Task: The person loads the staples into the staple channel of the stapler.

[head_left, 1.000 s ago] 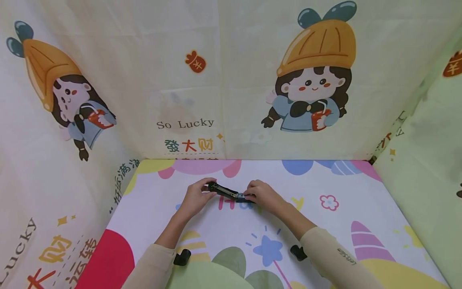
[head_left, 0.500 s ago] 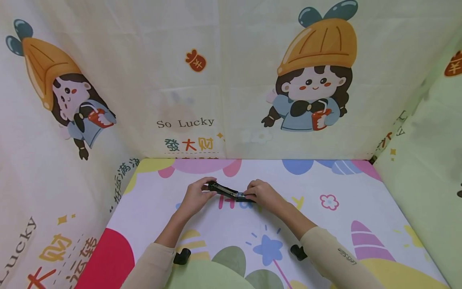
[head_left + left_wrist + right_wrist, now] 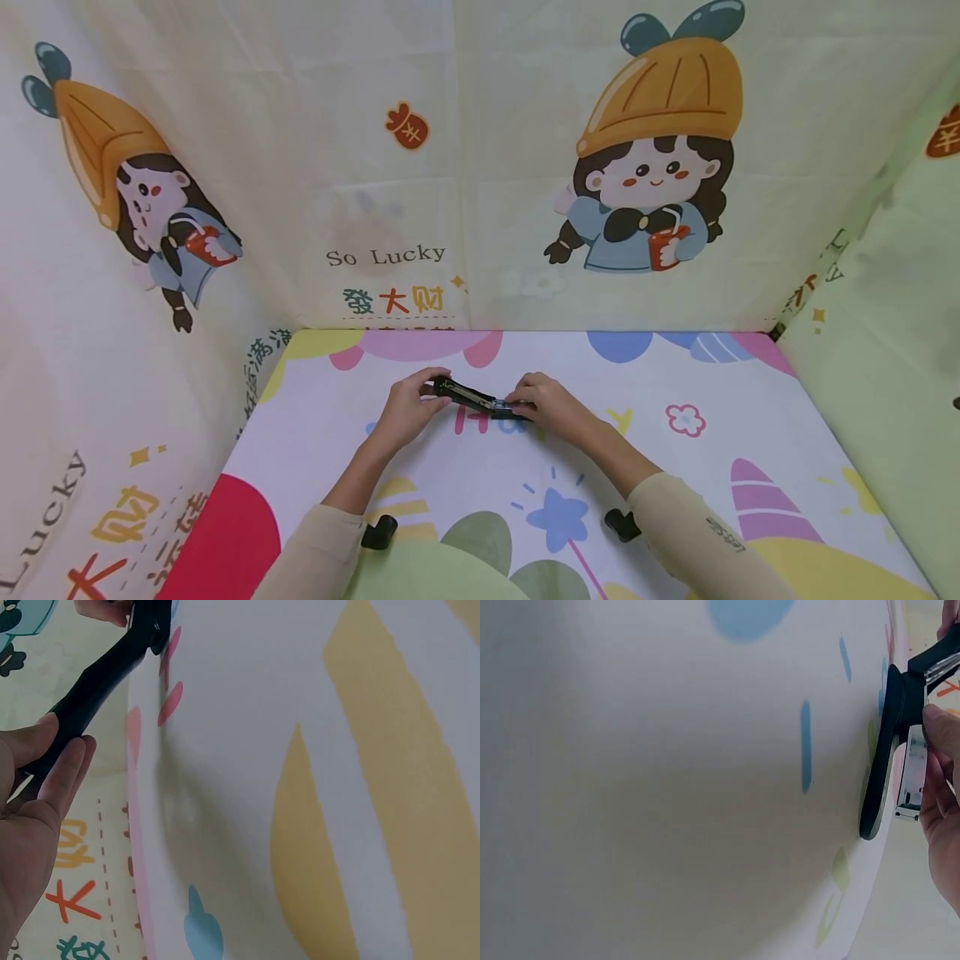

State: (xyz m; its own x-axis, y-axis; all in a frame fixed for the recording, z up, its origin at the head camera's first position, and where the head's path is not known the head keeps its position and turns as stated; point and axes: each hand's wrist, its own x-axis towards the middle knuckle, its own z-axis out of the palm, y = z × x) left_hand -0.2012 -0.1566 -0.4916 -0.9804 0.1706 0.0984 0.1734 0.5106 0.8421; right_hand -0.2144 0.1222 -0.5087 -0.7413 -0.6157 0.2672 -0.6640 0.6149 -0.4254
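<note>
Fingers [image 3: 60, 781] pinched narrowly, left hand [image 3: 407, 406] gripping an unfolded, smooth black stapler [image 3: 465, 396], right hand [image 3: 553, 405] its shiny metal rail [image 3: 911, 776], toward the back of a printed white counter [image 3: 300, 442] with cream cloth walls [image 3: 510, 125]

The right hand [image 3: 945, 829] pinches a stapler [image 3: 879, 761] (silvery tray [image 3: 913, 774] showing).

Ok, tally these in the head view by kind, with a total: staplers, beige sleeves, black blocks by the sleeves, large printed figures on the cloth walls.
Stapler: 1
Beige sleeves: 2
Black blocks: 2
Printed figures: 2
Total: 7
</note>
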